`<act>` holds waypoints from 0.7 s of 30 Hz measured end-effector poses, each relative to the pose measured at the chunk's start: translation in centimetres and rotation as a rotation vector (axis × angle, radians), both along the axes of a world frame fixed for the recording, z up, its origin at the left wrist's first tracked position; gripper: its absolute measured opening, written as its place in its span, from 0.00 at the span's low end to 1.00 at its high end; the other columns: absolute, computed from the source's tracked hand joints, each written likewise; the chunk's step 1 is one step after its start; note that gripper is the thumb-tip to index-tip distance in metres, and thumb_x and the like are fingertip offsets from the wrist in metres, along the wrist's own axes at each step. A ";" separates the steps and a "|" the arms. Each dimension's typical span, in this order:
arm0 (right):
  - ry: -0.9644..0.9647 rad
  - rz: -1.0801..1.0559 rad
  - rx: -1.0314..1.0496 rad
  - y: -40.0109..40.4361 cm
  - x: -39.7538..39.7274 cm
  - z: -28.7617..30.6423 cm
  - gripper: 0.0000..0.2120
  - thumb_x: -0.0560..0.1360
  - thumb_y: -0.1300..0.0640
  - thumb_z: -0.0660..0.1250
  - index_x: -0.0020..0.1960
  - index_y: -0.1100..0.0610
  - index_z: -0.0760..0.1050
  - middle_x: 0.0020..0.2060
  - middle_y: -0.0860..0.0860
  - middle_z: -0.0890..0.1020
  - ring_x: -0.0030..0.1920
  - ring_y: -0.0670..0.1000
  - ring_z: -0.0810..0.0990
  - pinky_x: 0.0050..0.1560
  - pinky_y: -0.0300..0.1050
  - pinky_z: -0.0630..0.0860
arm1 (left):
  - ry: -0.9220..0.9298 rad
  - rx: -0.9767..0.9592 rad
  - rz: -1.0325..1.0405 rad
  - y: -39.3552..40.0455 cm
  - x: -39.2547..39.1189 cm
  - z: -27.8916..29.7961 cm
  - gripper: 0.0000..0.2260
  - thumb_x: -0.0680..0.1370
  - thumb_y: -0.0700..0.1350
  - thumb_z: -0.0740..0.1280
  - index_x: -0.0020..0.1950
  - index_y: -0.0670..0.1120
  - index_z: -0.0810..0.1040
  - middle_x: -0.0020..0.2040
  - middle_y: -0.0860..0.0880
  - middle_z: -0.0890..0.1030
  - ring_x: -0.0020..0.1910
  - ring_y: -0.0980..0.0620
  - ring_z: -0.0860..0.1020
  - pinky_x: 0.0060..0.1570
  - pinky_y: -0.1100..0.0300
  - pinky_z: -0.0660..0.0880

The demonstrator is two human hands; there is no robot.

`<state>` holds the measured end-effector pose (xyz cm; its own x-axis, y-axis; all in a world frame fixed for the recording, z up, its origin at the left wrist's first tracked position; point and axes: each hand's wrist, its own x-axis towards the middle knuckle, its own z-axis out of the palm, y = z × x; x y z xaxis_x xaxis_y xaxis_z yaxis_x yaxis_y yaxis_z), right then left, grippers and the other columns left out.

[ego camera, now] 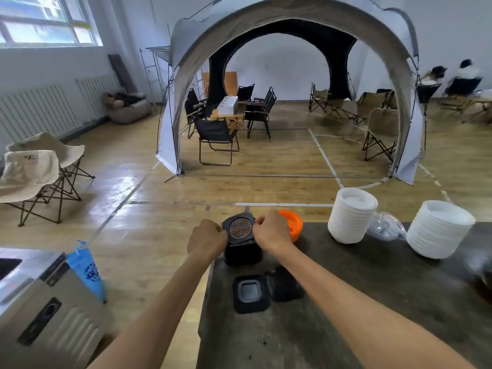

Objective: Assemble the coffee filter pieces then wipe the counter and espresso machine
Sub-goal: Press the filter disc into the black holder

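Dark counter (346, 315) edge, tent and chairs behind. Left hand (206, 239) and right hand (271, 230) pinch opposite sides of the mesh plate (240, 227), tilted just above the black base (242, 253), which it must drop square onto. Plate: black square frame, round bronze mesh. Two more black pieces (251, 294) lie nearer than the base; orange lid (292, 225) behind it.

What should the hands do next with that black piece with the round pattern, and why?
Probably press the patterned piece down flat onto the black base. The left hand and right hand pinch its two sides, and it sits tilted on the base, not seated. Two more black pieces wait on the counter.
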<state>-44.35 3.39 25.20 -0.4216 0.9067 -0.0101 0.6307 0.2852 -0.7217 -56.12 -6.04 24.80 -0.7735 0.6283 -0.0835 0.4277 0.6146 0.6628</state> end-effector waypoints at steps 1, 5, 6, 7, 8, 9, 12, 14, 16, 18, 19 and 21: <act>-0.021 0.000 0.021 0.0 -0.1 0.0 0.09 0.74 0.62 0.65 0.47 0.58 0.84 0.46 0.56 0.85 0.49 0.57 0.83 0.44 0.49 0.79 | -0.001 -0.003 -0.004 0.0 -0.1 -0.1 0.09 0.74 0.45 0.67 0.37 0.43 0.83 0.40 0.42 0.83 0.45 0.40 0.79 0.40 0.57 0.70; -0.121 0.026 0.080 0.0 0.1 -0.2 0.12 0.75 0.60 0.63 0.56 0.59 0.81 0.47 0.56 0.85 0.52 0.58 0.82 0.41 0.47 0.74 | 0.005 -0.041 -0.026 0.1 -0.3 -0.5 0.14 0.75 0.46 0.67 0.31 0.42 0.75 0.33 0.43 0.78 0.39 0.40 0.78 0.37 0.56 0.69; -0.140 0.038 0.090 0.0 0.3 -0.2 0.14 0.76 0.60 0.63 0.59 0.60 0.80 0.48 0.56 0.84 0.52 0.59 0.82 0.41 0.46 0.73 | 0.008 -0.059 -0.033 0.1 -0.4 -0.6 0.14 0.75 0.46 0.66 0.31 0.43 0.74 0.33 0.43 0.77 0.39 0.40 0.78 0.38 0.56 0.69; -0.162 0.057 0.086 0.0 0.3 -0.3 0.16 0.76 0.59 0.63 0.61 0.60 0.79 0.49 0.57 0.84 0.53 0.59 0.82 0.42 0.47 0.73 | 0.022 -0.077 -0.044 0.2 -0.5 -0.7 0.13 0.75 0.47 0.66 0.32 0.43 0.73 0.35 0.43 0.77 0.40 0.39 0.78 0.38 0.56 0.69; -0.182 0.080 0.076 -0.1 0.4 -0.3 0.16 0.75 0.59 0.63 0.61 0.60 0.78 0.50 0.57 0.84 0.54 0.59 0.81 0.43 0.48 0.74 | 0.034 -0.097 -0.056 0.3 -0.5 -0.6 0.12 0.76 0.47 0.65 0.34 0.43 0.73 0.36 0.43 0.77 0.40 0.40 0.77 0.39 0.56 0.69; -0.200 0.103 0.056 -0.2 0.4 -0.3 0.14 0.75 0.59 0.63 0.59 0.59 0.79 0.50 0.56 0.84 0.54 0.59 0.81 0.44 0.49 0.76 | 0.050 -0.114 -0.071 0.4 -0.6 -0.6 0.12 0.76 0.48 0.64 0.36 0.43 0.73 0.38 0.43 0.77 0.40 0.40 0.77 0.39 0.55 0.69; -0.254 0.147 0.007 -0.4 0.3 -0.6 0.11 0.77 0.56 0.64 0.57 0.59 0.79 0.51 0.56 0.83 0.52 0.58 0.81 0.43 0.48 0.75 | 0.082 -0.188 -0.120 0.6 -0.5 -0.5 0.12 0.77 0.50 0.62 0.44 0.41 0.76 0.45 0.41 0.79 0.45 0.39 0.78 0.43 0.53 0.74; -0.302 0.169 -0.017 -0.5 0.2 -0.5 0.12 0.78 0.54 0.64 0.57 0.60 0.77 0.50 0.56 0.82 0.50 0.58 0.81 0.41 0.46 0.72 | 0.098 -0.247 -0.155 0.6 -0.1 -0.6 0.12 0.78 0.51 0.62 0.50 0.42 0.75 0.49 0.42 0.79 0.49 0.39 0.79 0.49 0.51 0.76; -0.349 0.206 -0.044 -0.5 -0.1 -0.2 0.12 0.78 0.54 0.63 0.57 0.61 0.76 0.46 0.55 0.80 0.46 0.57 0.79 0.38 0.45 0.70 | 0.121 -0.288 -0.172 0.4 0.3 -0.8 0.11 0.80 0.50 0.60 0.52 0.43 0.72 0.48 0.43 0.77 0.51 0.40 0.79 0.51 0.50 0.76; -0.374 0.229 -0.084 -0.5 -0.3 0.0 0.12 0.77 0.55 0.62 0.57 0.61 0.75 0.43 0.55 0.79 0.41 0.55 0.79 0.37 0.44 0.72 | 0.126 -0.285 -0.166 0.2 0.3 -1.2 0.12 0.80 0.50 0.59 0.55 0.42 0.73 0.50 0.42 0.77 0.51 0.40 0.78 0.52 0.49 0.77; -0.382 0.239 -0.103 -0.5 -0.4 0.0 0.13 0.77 0.55 0.61 0.57 0.61 0.75 0.41 0.55 0.80 0.38 0.54 0.79 0.36 0.43 0.72 | 0.123 -0.275 -0.162 0.2 0.2 -1.4 0.13 0.80 0.49 0.59 0.56 0.41 0.73 0.51 0.41 0.77 0.51 0.40 0.78 0.51 0.50 0.76; -0.376 0.252 -0.146 -0.5 -0.3 -0.3 0.13 0.79 0.55 0.61 0.57 0.62 0.74 0.36 0.55 0.79 0.32 0.52 0.79 0.31 0.41 0.72 | 0.076 -0.237 -0.150 0.0 -0.2 -1.7 0.14 0.80 0.49 0.60 0.56 0.39 0.75 0.51 0.40 0.78 0.48 0.40 0.78 0.44 0.53 0.74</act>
<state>-44.70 2.87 24.89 -0.5705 0.7546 -0.3243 0.7805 0.3751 -0.5002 -56.28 -6.02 23.12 -0.6829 0.7061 -0.1873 0.5686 0.6747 0.4705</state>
